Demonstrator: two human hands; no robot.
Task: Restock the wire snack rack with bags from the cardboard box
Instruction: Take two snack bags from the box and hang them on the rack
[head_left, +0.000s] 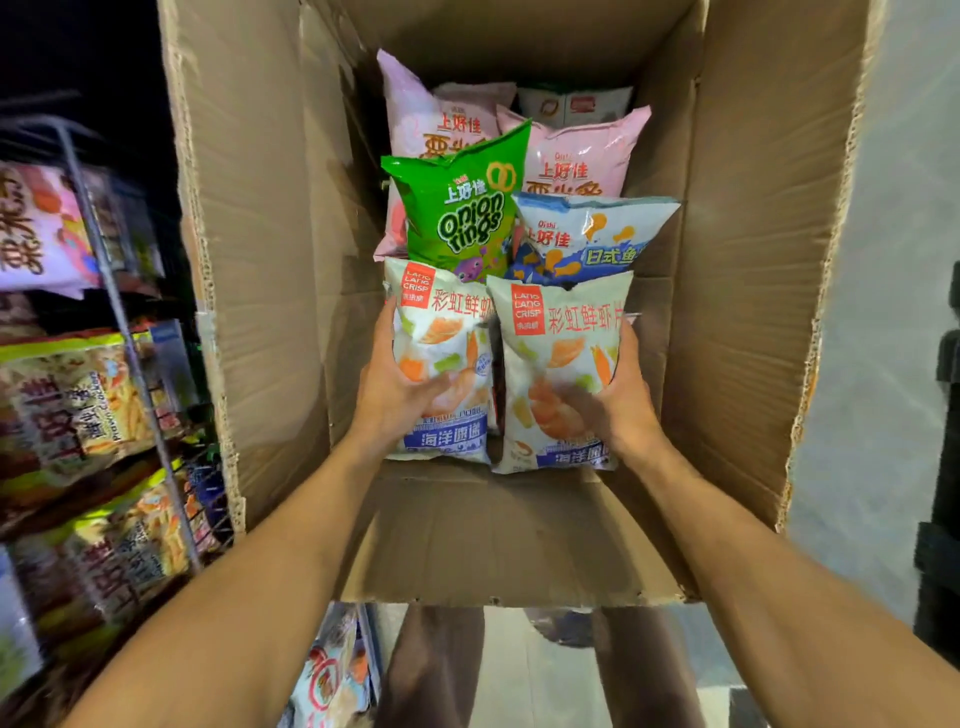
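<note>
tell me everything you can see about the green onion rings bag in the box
The green onion rings bag is a glossy, puffed plastic packet with white "onion rings" lettering, Chinese characters, a pretzel-like ring graphic and a purple cartoon figure near its bottom. It stands tilted inside the cardboard box, overlapping a pink bag behind it, beside a blue and white bag. Its lower edge is hidden behind the left white shrimp crisp bag. Neither hand touches it.

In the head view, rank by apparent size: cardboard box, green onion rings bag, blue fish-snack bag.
1. cardboard box
2. green onion rings bag
3. blue fish-snack bag: partly hidden, so the last two are uncertain.
</note>
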